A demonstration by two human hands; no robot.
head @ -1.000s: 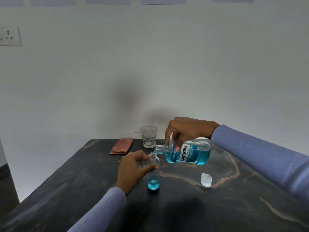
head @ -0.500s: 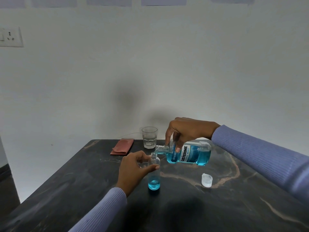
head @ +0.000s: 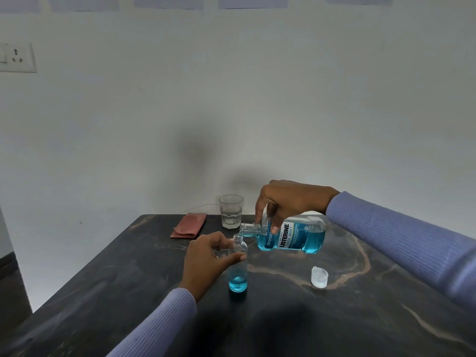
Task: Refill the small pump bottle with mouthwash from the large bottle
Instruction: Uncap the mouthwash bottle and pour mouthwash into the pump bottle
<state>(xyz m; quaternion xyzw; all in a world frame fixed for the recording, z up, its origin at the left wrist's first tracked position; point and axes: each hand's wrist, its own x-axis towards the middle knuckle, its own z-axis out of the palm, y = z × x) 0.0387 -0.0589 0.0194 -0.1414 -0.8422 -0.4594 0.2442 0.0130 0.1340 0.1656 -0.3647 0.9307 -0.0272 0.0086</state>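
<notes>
a person's left hand [head: 206, 261] is gripping the small bottle [head: 238, 266], standing upright on the dark table [head: 103, 292] with blue liquid at its base, while the right hand [head: 286, 202] is clasping the large mouthwash bottle [head: 293, 237] tipped, mouth over its neck
</notes>
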